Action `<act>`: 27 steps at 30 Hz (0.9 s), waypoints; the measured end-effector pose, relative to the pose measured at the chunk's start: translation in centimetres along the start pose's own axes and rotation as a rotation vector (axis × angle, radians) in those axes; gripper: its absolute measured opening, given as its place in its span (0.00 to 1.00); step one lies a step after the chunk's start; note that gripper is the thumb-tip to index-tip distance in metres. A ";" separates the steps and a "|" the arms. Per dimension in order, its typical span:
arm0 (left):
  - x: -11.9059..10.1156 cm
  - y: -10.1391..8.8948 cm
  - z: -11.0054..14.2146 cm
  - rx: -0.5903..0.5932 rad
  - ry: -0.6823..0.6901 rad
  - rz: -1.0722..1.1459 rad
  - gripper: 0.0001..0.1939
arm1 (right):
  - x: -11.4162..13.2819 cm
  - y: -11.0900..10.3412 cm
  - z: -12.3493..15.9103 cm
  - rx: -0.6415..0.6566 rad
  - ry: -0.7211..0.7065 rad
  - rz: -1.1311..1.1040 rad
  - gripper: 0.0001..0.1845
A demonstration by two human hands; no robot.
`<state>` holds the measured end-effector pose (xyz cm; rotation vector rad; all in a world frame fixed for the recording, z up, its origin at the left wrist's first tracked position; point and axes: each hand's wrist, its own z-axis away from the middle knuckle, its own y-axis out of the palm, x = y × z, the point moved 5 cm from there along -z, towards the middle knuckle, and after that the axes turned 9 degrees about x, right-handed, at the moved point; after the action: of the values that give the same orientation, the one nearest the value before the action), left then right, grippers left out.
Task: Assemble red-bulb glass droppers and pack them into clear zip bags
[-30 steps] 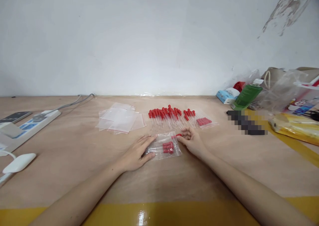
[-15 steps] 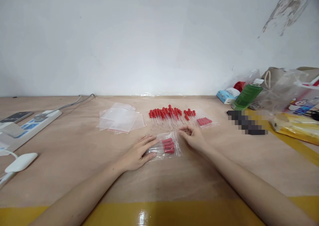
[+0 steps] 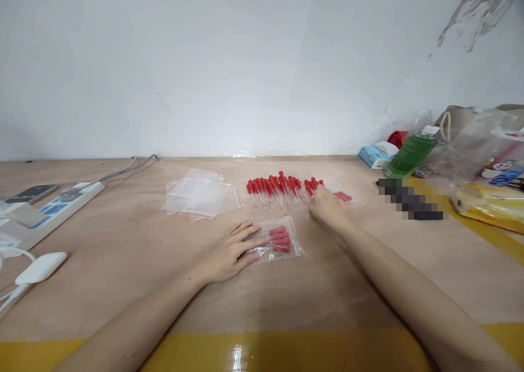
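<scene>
My left hand (image 3: 235,252) lies with fingers spread on the left part of a clear zip bag (image 3: 297,246). Inside the bag, several droppers with red bulbs (image 3: 280,240) lie side by side, their thin clear stems partly under my fingers. My right hand (image 3: 326,205) is stretched out to a small group of red-bulbed droppers (image 3: 313,182); its fingertips are hidden behind the hand. Just left of it spreads a larger heap of the same droppers (image 3: 276,186). Behind my right hand, a second zip bag (image 3: 352,203) with red bulbs in it is partly covered.
Flat, unfilled zip bags (image 3: 196,194) lie in a loose stack at back left. A power strip (image 3: 53,216), phone (image 3: 30,194) and white charger (image 3: 41,268) are at far left. On the right stand a tissue pack (image 3: 374,156), a green bottle (image 3: 411,153) and plastic bags (image 3: 470,148).
My right hand has let go of a dropper at the near bag's mouth and moved up and right to the small dropper group. My left hand stays on the bag.
</scene>
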<state>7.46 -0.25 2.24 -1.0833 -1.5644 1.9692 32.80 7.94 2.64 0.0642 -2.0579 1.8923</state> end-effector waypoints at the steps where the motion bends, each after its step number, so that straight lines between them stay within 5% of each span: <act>1: 0.0 0.0 0.0 -0.005 0.001 0.007 0.20 | 0.0 -0.3 0.2 -0.015 -0.030 -0.028 0.17; 7: 0.3 0.1 0.1 -0.011 0.004 0.026 0.18 | -0.8 -0.5 2.6 -0.010 -0.277 -0.702 0.32; 12: 0.4 0.3 0.0 -0.014 0.008 0.015 0.19 | -0.8 2.0 4.7 0.067 -0.194 -1.284 0.45; 27: 0.4 0.3 0.0 -0.023 0.000 -0.012 0.20 | 0.9 3.3 6.3 0.152 -0.155 -1.497 0.30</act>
<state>7.27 -0.03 1.81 -1.0803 -1.5940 1.9472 29.71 2.31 -0.63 1.3576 -1.1441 0.9966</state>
